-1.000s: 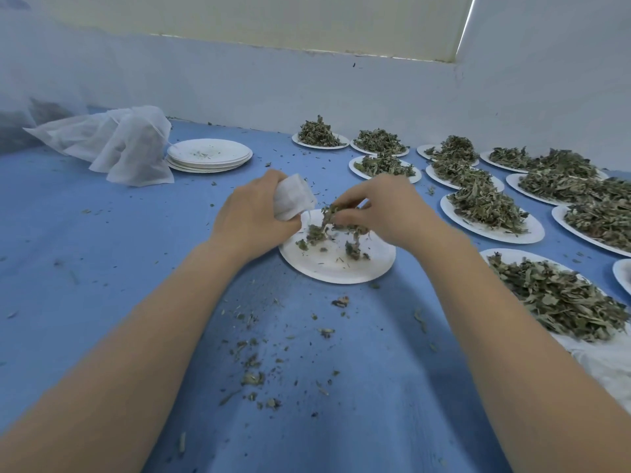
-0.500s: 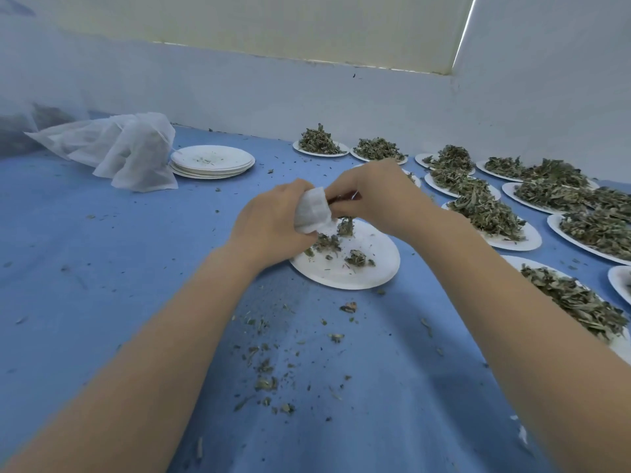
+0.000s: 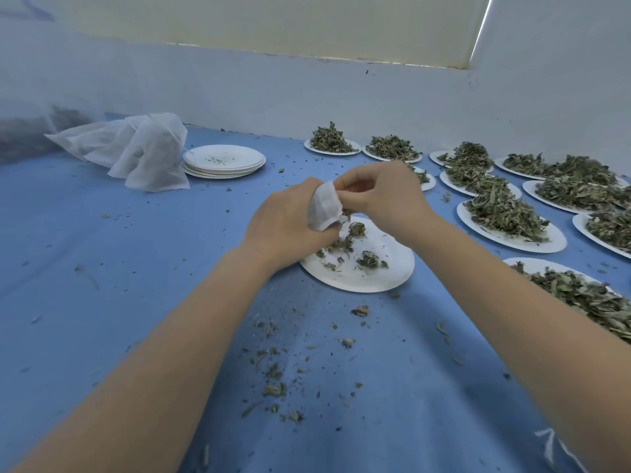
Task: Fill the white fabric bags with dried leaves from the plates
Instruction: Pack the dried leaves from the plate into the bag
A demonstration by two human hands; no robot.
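My left hand point(image 3: 286, 223) grips a small white fabric bag point(image 3: 324, 206) just above a white paper plate point(image 3: 386, 268) in the middle of the blue table. A few dried leaves point(image 3: 370, 259) lie on that plate. My right hand point(image 3: 382, 196) is at the bag's mouth with fingertips pinched together there; whether they hold leaves or the bag's edge I cannot tell. A bit of leaf shows under the bag.
Several plates heaped with dried leaves point(image 3: 505, 213) fill the right side and back. A stack of used plates point(image 3: 223, 162) and a pile of white fabric bags point(image 3: 136, 148) sit at the back left. Leaf crumbs point(image 3: 273, 370) litter the cloth in front of me. A white wall runs behind.
My right hand has lifted from the leaves on the plate up to the bag's mouth. The left hand with the bag has risen slightly and turned toward it.
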